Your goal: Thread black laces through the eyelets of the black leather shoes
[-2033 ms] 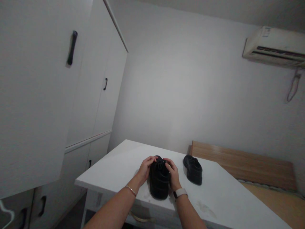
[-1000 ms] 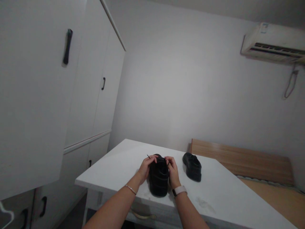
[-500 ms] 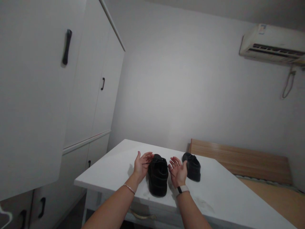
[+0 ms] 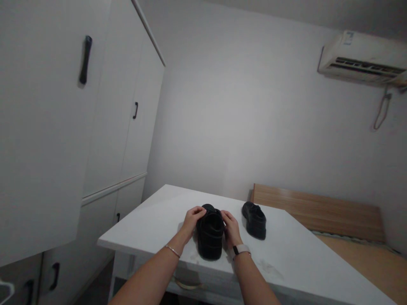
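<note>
A black lace-up shoe (image 4: 210, 241) stands on the white table in front of me, its heel towards me. My left hand (image 4: 192, 220) is at the shoe's upper left side, thumb and fingers pinched together near the lacing. On the opposite side, my right hand (image 4: 231, 226) has its fingers curled in against the shoe's lacing. The lace is too thin and dark to make out clearly between the fingers. A second black shoe (image 4: 255, 224) rests farther right, apart from both hands.
The white table (image 4: 152, 220) has a drawer with a pale handle (image 4: 187, 286) below its front edge. White cabinets (image 4: 108, 140) with dark handles rise on the left. At right are a wooden headboard (image 4: 318, 207) and a bed surface (image 4: 359, 258). An air conditioner (image 4: 362, 59) hangs above.
Both hands have turned from palms up with fingers spread to curled inward, moving in against the shoe's lacing. The view has shifted slightly; both shoes stay in place.
</note>
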The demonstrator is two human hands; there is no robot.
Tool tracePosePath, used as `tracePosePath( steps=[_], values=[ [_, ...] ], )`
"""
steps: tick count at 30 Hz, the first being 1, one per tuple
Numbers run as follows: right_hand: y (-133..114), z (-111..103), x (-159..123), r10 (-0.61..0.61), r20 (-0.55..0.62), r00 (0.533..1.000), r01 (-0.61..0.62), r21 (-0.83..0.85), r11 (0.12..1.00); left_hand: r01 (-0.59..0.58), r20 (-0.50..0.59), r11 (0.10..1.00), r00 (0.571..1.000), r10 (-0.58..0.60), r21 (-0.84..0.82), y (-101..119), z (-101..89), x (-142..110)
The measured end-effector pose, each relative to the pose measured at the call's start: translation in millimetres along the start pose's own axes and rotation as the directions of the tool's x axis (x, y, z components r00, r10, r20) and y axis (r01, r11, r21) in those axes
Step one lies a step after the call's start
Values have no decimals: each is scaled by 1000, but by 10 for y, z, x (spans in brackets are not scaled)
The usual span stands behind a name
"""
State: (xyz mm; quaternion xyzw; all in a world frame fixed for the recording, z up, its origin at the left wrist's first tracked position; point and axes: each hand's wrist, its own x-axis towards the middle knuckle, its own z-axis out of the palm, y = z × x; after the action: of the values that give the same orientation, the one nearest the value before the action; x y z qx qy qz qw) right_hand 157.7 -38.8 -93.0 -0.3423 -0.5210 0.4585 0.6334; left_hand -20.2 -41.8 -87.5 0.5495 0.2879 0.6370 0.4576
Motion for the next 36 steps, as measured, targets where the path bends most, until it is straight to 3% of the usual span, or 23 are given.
tracePosePath(
  steps=[9, 36],
  values=[
    [-21, 34, 9, -41, 16, 999, 41, -31, 999, -30, 11, 995, 1000, 29, 95, 3, 12, -3],
    [2, 38, 26, -94, 28, 995, 95, -45, 994, -49, -31, 990, 998, 54, 135, -61, 31, 23]
  ],
)
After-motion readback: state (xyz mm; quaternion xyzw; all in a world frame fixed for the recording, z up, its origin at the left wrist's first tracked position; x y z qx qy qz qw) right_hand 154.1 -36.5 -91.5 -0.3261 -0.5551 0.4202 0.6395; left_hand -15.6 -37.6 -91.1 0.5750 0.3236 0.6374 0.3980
